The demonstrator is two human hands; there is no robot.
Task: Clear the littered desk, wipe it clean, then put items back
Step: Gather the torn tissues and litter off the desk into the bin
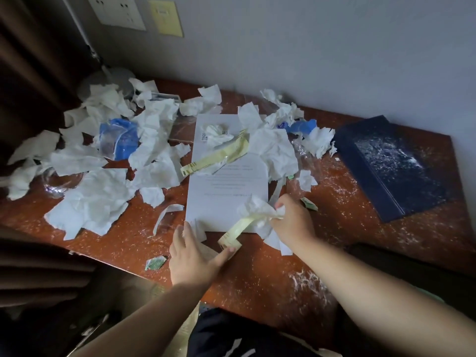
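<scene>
— Is there any writing to read?

— Hardly. The printed sheet (224,202), just beyond both hands, has small QR-like squares near its far end and faint lines of text, too small to make out. The blue wrapper (121,140), far off beyond the left hand, has print that is blurred.

— What about the right hand (291,220)?

— Its fingers are curled tight round a crumpled tissue (255,206) at the sheet's near right corner. A yellow strip (238,229) with dark bar marks at its end hangs from that bunch toward the left hand.

— And the left hand (190,256)?

— It lies flat on the bench (257,274) with fingers straight and spread, fingertips at the sheet's near edge. The thumb touches the strip's free end.

— And the rest of the litter?

— Torn tissues (154,124) are heaped beyond and to the left of the left hand. A second yellow strip (219,155) lies across the sheet's far half. A dark blue folder (394,163), speckled white, sits well to the right of the right hand.
</scene>
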